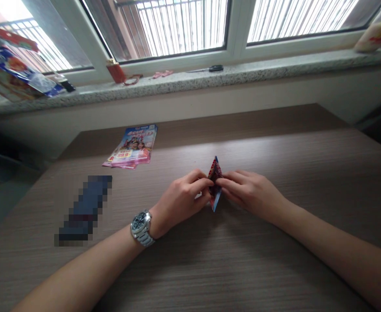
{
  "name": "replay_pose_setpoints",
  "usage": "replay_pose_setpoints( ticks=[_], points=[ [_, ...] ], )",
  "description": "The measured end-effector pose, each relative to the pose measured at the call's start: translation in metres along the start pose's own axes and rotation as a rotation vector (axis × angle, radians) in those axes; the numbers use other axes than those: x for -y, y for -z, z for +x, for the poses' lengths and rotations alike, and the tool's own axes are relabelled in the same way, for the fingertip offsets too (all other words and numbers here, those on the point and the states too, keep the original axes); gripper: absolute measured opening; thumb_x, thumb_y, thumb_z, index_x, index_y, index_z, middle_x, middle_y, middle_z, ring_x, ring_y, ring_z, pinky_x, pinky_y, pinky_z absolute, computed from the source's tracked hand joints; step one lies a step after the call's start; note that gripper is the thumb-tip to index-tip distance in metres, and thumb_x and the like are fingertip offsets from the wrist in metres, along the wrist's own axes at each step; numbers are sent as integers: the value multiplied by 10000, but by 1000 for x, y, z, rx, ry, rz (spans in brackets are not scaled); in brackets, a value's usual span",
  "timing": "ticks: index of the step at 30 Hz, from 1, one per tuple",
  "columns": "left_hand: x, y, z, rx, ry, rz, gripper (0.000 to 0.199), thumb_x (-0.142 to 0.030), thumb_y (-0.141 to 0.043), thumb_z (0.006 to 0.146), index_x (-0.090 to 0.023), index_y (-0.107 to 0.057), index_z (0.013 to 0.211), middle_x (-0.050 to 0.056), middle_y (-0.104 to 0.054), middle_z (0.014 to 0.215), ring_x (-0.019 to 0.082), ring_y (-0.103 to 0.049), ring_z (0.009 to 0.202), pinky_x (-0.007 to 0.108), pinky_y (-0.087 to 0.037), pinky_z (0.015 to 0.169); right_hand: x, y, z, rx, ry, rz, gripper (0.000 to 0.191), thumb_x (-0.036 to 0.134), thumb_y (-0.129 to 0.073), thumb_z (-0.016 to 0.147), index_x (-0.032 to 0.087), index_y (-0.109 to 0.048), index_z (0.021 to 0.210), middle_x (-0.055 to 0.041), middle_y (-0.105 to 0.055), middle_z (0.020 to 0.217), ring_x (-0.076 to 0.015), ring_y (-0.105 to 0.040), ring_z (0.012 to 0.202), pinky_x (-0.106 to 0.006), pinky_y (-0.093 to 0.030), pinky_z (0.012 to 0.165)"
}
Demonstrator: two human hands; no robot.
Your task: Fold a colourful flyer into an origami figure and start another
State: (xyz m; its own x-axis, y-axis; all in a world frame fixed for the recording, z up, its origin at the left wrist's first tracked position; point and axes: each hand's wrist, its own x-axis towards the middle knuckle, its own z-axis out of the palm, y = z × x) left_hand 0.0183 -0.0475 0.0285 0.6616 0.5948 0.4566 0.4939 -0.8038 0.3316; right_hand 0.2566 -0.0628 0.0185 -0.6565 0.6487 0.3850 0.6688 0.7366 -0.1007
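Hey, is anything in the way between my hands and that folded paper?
Nothing visible is. Your left hand and right hand both touch the folded paper, one from each side. The flyer stack and a pixelated dark item lie off to the left, apart from your hands.

Close to the tabletop's (275, 130) far left corner I see a stack of colourful leaflets (133, 145); nearer, by the left edge, lies a dark object (86, 208), too blurred to name. Along the speckled windowsill (258, 71), bright packaging (17, 71) fills the left end, then come a small red object (116, 73), something pink (162, 74), a slim black-handled tool (215, 68) and, near the right end, a pale package (372, 39).
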Motion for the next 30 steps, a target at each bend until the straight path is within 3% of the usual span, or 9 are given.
replay_pose_setpoints(
  ticks=[3,7,11,21,30],
  points=[
    [0,1,0,32,-17,14,167,-139,-542,960,-160,-668,1068,71,-666,1059,147,-661,835,277,-591,767,0,0,1,28,14,-18,177,223,-533,1018,198,-673,1123,-105,-711,1069,-246,-651,917,-368,-527,782],
    [2,6,1,166,-68,197,237,-153,-568,944,-187,-638,1168,88,-647,1161,180,-664,901,285,-583,739,-4,1,0,47,23,12,145,226,-563,1008,185,-688,1070,-98,-708,1018,-241,-658,908,-361,-532,785],
    [6,8,2,248,-147,346,245,-194,-598,962,-225,-617,1205,93,-595,1313,215,-651,1015,327,-580,824,-10,2,-2,67,53,41,146,231,-566,1010,179,-692,1063,-98,-716,1029,-244,-664,939,-373,-544,825],
    [11,12,4,212,-210,363,131,-246,-523,1043,-180,-635,1061,75,-675,1112,190,-646,916,301,-559,770,-12,3,-3,41,72,65,151,229,-592,999,192,-714,1080,-94,-755,1037,-243,-693,954,-388,-568,843],
    [13,6,2,203,-209,253,176,-278,-532,1039,-203,-657,1137,92,-667,1190,206,-658,1022,338,-580,854,-14,-1,-6,16,40,175,173,227,-624,980,213,-714,1127,-86,-767,1090,-232,-720,977,-349,-572,836]
  ],
)
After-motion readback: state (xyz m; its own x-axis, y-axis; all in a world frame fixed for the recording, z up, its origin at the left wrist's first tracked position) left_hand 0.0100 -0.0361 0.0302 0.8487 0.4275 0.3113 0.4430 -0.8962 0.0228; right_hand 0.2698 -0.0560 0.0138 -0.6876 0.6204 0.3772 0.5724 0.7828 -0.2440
